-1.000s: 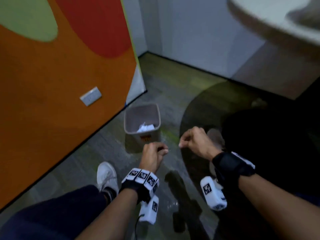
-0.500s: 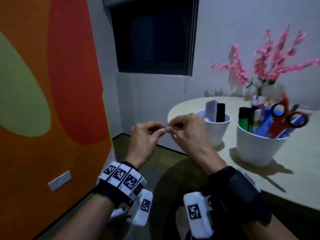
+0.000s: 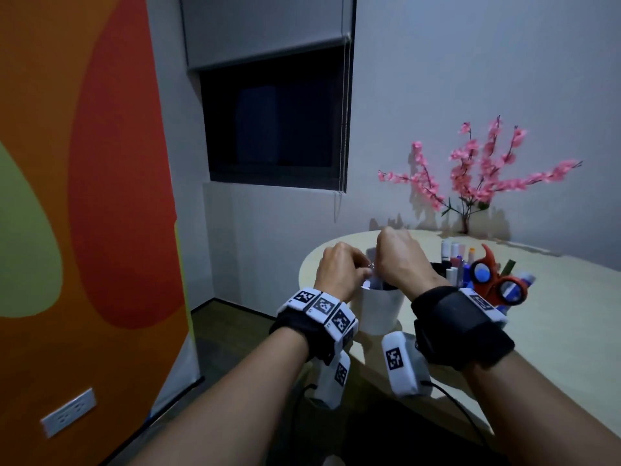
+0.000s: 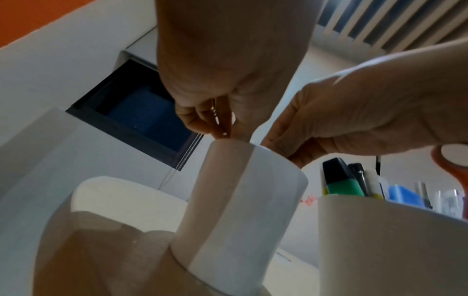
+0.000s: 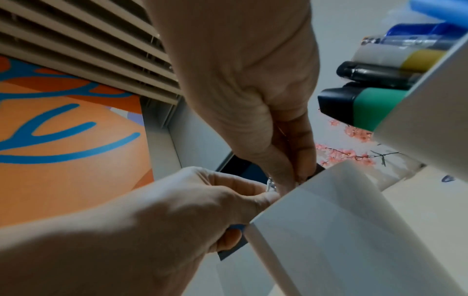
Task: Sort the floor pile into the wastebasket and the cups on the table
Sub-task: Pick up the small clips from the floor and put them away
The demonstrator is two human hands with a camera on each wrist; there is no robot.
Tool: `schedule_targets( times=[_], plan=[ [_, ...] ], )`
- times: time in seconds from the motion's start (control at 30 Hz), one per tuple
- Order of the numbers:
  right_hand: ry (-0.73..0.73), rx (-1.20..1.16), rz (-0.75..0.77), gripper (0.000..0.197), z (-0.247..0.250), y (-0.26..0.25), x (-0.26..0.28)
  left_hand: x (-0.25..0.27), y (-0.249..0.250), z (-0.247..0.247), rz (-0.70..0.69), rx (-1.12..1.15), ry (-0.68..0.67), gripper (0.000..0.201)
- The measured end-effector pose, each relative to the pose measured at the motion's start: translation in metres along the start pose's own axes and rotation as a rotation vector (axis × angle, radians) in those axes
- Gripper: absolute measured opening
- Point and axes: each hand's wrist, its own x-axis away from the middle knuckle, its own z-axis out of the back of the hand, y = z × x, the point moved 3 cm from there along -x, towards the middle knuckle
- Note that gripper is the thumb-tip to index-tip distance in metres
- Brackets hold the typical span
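A tiny shiny metal thing [image 5: 270, 183], too small to name, is being pinched by the left hand [image 3: 337, 275] and right hand [image 3: 401, 264] just over the near white cup [image 3: 381, 309]. It could be dropped outside the rim if let go early. No words are being shown anywhere, even on the far cup [image 4: 390, 236].

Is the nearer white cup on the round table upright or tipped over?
Upright. The nearer white cup stands on its base on the round beige table, mouth up, with both hands above its rim.
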Motion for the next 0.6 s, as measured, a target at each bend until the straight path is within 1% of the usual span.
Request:
schedule_targets(
  times=[0.07, 0.13, 0.17, 0.23, 0.3, 0.33, 0.4, 0.43, 0.5, 0.53, 0.6],
  plan=[
    [-0.041, 0.017, -0.009, 0.023, 0.001, 0.000, -0.004, -0.001, 0.001, -0.003, -0.006, -0.014, -0.049, 0.021],
    [-0.065, 0.013, -0.020, 0.023, 0.003, 0.000, -0.007, -0.001, 0.001, 0.001, -0.008, 0.013, -0.045, 0.032],
    [-0.083, 0.014, -0.024, 0.020, 0.003, 0.000, -0.008, -0.001, -0.001, 0.006, -0.011, 0.028, -0.025, 0.034],
    [-0.096, 0.027, -0.025, 0.011, 0.005, 0.001, -0.008, 0.000, -0.006, 0.019, -0.019, 0.050, 0.044, 0.023],
    [-0.048, 0.038, -0.014, 0.003, 0.007, 0.002, -0.008, 0.005, -0.018, 0.035, -0.006, 0.098, 0.108, 0.010],
    [0.002, 0.029, 0.005, 0.006, 0.009, 0.000, -0.006, 0.009, -0.026, 0.044, 0.010, 0.122, 0.132, 0.009],
    [0.065, -0.026, 0.062, 0.004, 0.009, -0.017, 0.005, 0.020, -0.051, 0.060, 0.056, 0.164, 0.178, 0.012],
    [0.067, -0.079, 0.100, 0.013, 0.002, -0.029, 0.013, 0.027, -0.068, 0.066, 0.089, 0.179, 0.200, 0.013],
    [-0.021, -0.240, 0.167, 0.032, -0.030, -0.058, 0.031, 0.047, -0.114, 0.072, 0.191, 0.198, 0.209, 0.014],
    [-0.097, -0.304, 0.184, 0.038, -0.053, -0.073, 0.040, 0.060, -0.139, 0.071, 0.253, 0.208, 0.197, 0.014],
    [-0.281, -0.369, 0.200, 0.043, -0.117, -0.095, 0.058, 0.093, -0.193, 0.066, 0.379, 0.167, 0.160, 0.013]
  ],
)
